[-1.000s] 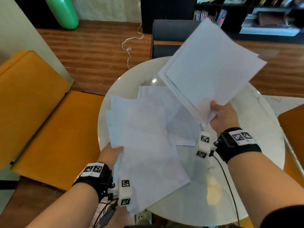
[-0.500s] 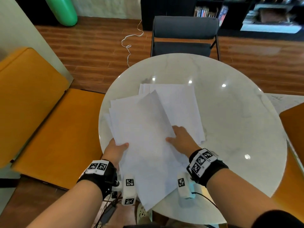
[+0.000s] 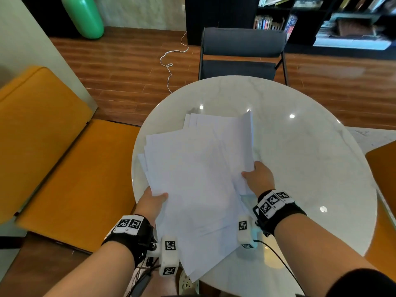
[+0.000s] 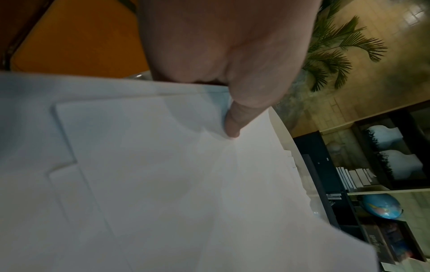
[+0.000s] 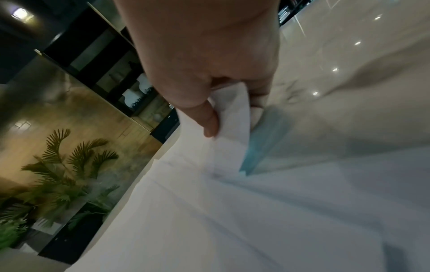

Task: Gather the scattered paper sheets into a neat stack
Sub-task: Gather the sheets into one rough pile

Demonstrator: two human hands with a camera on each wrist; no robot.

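Note:
A loose, fanned pile of white paper sheets (image 3: 199, 179) lies on the left half of the round white marble table (image 3: 300, 159), its near corner overhanging the table's edge. My left hand (image 3: 153, 202) grips the pile's left edge, thumb on top; the left wrist view shows the thumb (image 4: 235, 125) pressing on the sheets (image 4: 163, 184). My right hand (image 3: 257, 176) pinches the right edge of the sheets, which curl upward there. In the right wrist view the thumb (image 5: 207, 121) and fingers clamp a folded-up paper edge (image 5: 232, 117).
An orange bench (image 3: 70, 185) runs along the table's left side. A dark chair (image 3: 242, 54) stands at the far edge and an orange seat (image 3: 383, 168) at the right. A white cable (image 3: 171, 61) lies on the wood floor. Bookshelves (image 3: 321, 20) line the back wall.
My right hand brought its raised bundle down onto the sheets on the table, then moved to the pile's right edge and lifted it. My left hand kept its grip on the left edge.

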